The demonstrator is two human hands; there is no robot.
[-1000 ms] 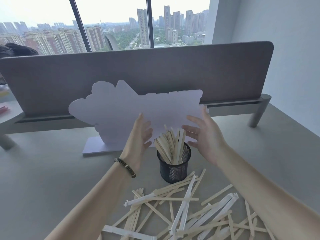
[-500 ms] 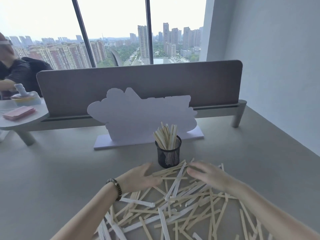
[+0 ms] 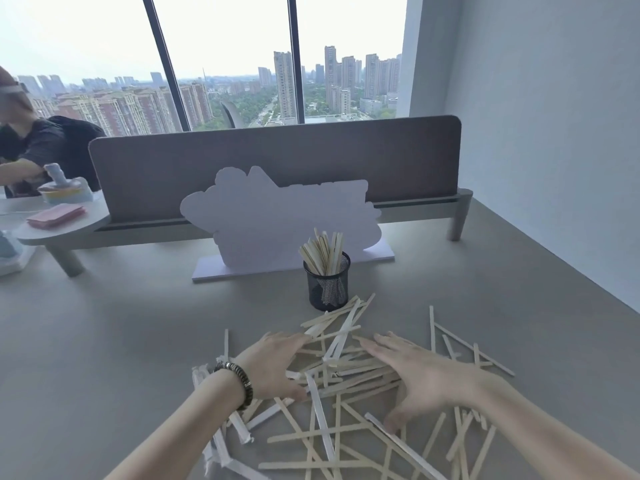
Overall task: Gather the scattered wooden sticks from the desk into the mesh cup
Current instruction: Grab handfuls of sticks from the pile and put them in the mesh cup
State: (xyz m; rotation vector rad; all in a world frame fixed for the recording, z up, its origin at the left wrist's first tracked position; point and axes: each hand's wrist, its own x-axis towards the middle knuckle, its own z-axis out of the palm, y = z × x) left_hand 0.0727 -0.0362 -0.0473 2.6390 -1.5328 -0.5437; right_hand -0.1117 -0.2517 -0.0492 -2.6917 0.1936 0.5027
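A black mesh cup (image 3: 328, 285) stands upright on the grey desk (image 3: 104, 341), holding a bunch of wooden sticks (image 3: 322, 249) that poke out of its top. In front of it lies a scattered pile of wooden sticks (image 3: 346, 431), mixed with white paper sleeves. My left hand (image 3: 275, 367) lies flat on the pile's left side, fingers spread, a beaded bracelet on the wrist. My right hand (image 3: 420, 375) rests on the pile's right side, fingers apart and thumb down. Neither hand grips a stick.
A white cut-out board (image 3: 277, 220) on a flat base stands just behind the cup. A grey divider panel (image 3: 277, 157) closes the desk's far edge. Another person (image 3: 31, 143) sits at the far left by a small round table (image 3: 59, 230). A wall runs along the right.
Both hands came down from beside the cup's top to the pile in front and now press flat on it. The camera view pulled back and tilted down.
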